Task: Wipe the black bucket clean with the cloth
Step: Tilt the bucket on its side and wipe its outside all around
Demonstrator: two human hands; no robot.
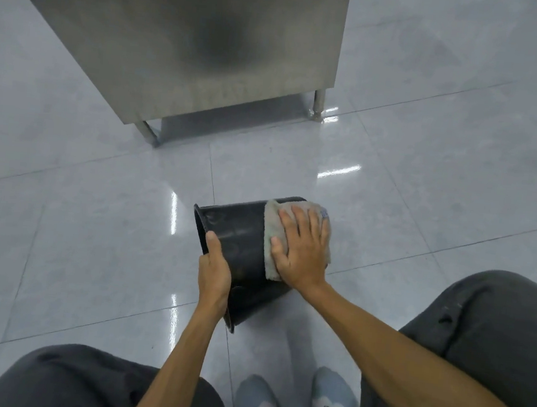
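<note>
- My right hand (302,246) lies flat with fingers spread on the cloth (273,236), pressing it against the side of the black bucket (240,243) near its closed end.
- My left hand (213,272) is curled around the bucket's rim, thumb on the outer wall, the other fingers hidden inside the mouth.
- The bucket lies tipped on its side at the centre of the frame, mouth toward the left, base toward the upper right; I cannot tell whether it touches the floor (79,218).
- The pale cloth wraps over the bucket's base end, just under my palm.
- My knees in dark trousers (495,323) flank the lower corners, and my patterned slippers (333,403) sit at the bottom edge.
- A steel cabinet (195,32) on short legs stands in the upper left, well apart from the bucket.
- The glossy tiled floor shows light reflections around the bucket.
</note>
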